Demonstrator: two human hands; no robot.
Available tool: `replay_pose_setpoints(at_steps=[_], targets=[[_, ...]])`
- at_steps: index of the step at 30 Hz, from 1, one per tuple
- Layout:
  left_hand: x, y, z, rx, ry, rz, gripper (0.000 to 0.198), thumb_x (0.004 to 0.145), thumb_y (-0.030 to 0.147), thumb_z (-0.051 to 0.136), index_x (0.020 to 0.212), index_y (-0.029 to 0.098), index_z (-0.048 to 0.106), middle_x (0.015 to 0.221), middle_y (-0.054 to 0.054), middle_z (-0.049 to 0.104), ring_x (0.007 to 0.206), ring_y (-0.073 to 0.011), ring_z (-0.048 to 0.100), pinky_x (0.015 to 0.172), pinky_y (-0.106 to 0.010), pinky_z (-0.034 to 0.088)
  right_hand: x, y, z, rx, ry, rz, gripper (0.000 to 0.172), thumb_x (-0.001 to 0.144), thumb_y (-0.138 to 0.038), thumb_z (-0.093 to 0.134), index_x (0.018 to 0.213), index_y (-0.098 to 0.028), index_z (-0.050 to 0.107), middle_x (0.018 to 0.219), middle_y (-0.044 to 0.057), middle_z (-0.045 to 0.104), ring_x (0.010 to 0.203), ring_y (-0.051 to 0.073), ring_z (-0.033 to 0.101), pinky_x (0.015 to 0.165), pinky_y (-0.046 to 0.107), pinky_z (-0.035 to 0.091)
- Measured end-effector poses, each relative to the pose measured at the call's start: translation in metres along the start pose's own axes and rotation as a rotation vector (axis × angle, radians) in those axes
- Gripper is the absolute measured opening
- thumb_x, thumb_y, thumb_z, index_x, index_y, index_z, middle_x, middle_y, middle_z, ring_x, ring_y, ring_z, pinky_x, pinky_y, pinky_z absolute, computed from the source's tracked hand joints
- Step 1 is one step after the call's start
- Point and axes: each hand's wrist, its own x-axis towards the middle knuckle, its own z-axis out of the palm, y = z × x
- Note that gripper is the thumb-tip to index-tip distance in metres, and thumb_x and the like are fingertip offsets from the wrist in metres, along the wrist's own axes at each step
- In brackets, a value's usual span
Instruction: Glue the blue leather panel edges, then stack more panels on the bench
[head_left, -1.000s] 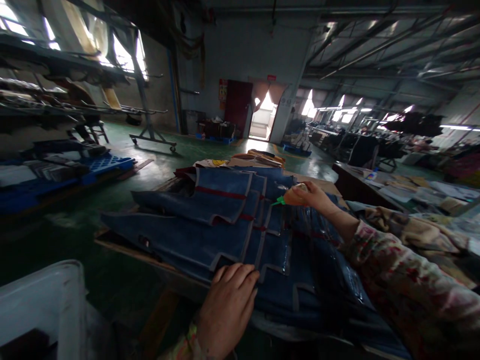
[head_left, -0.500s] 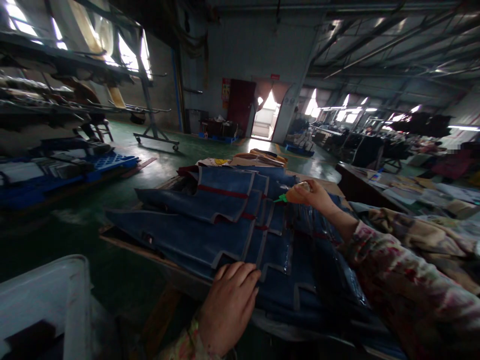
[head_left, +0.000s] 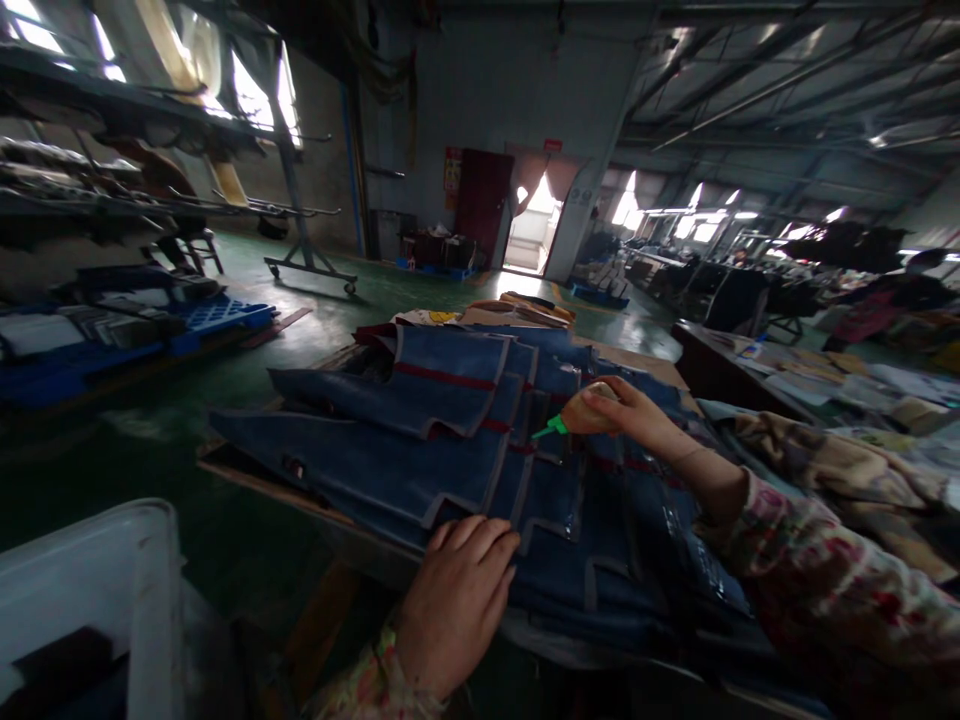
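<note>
The work in hand seems to be partly done, as I judge it. Shiny, wet-looking streaks [head_left: 571, 525] lie on some blue pieces [head_left: 375, 455], below and to the right of the bottle, while the pieces to the left of it look more dull and dry. From this I suppose that several edges have received some liquid and others have not, but exact count I cannot give.

The right hand [head_left: 637, 412] grips a small tan bottle [head_left: 589, 411], which is tilted so that its green nozzle [head_left: 553, 427] points down and to the left, close above the overlapped pieces. Whether the tip touches them, I cannot tell. The left hand [head_left: 461, 600] holds nothing; it rests with slightly bent fingers on the near edge of the same pieces.

These pieces are flat, smooth and leather-like, with grey borders, stepped corners and narrow dark-red strips [head_left: 442, 377]. They overlap like roof tiles on a desk [head_left: 262, 485], whose edge shows brown to the left of the left hand. Further left stands a white, hard-looking bin [head_left: 154, 600] with rounded rim. To the right of the right hand lies crumpled, patterned cloth [head_left: 825, 465], softer in look.
</note>
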Motion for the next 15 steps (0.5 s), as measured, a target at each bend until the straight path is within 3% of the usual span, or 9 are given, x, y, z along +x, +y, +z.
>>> replay_pose_setpoints(at_steps=[9,15], targets=[[-0.002,-0.001,0.001,-0.026,-0.016,-0.008,0.029,0.087,0.019,0.046,0.114,0.025,0.054,0.116,-0.001,0.058,0.108,-0.0200,0.049,0.092,-0.041,0.041,-0.016,-0.004,0.001,-0.163,0.041,-0.165,0.039,0.076,-0.051,0.056,0.100,-0.020,0.056,0.097,0.005,0.063,0.093,0.023,0.058,0.077,0.032,0.048],[0.000,0.000,-0.001,-0.031,-0.024,-0.003,0.027,0.087,0.018,0.045,0.112,0.022,0.055,0.114,-0.003,0.059,0.106,-0.0199,0.050,0.090,-0.039,0.043,-0.031,0.000,0.009,-0.159,-0.015,-0.185,0.040,0.076,-0.050,0.055,0.103,-0.021,0.054,0.097,0.004,0.062,0.093,0.023,0.058,0.080,0.034,0.048]])
